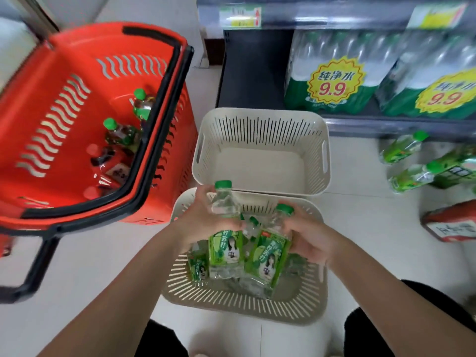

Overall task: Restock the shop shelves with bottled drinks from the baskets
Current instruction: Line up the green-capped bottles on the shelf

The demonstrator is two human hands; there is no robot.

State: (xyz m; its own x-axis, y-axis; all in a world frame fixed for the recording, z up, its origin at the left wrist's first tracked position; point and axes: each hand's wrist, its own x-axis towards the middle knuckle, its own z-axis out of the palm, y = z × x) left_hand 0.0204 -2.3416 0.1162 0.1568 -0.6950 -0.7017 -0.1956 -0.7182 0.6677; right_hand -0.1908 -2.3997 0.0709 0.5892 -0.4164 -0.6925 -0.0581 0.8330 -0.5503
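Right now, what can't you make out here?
Head view only.
Shelf price tags: blurred, unreadable.
Drinks in the red basket: its dark rim hides some; count unclear.
Lower bottles in the near white basket: covered by the left hand, the right hand and their held bottles.
Red pack: cut off at the right edge.

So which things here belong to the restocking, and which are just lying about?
Job: left hand, right hand, the left bottle and right bottle they hold, near cream basket, red basket, shelf.
Lying about: far cream basket, water packs, red pack.
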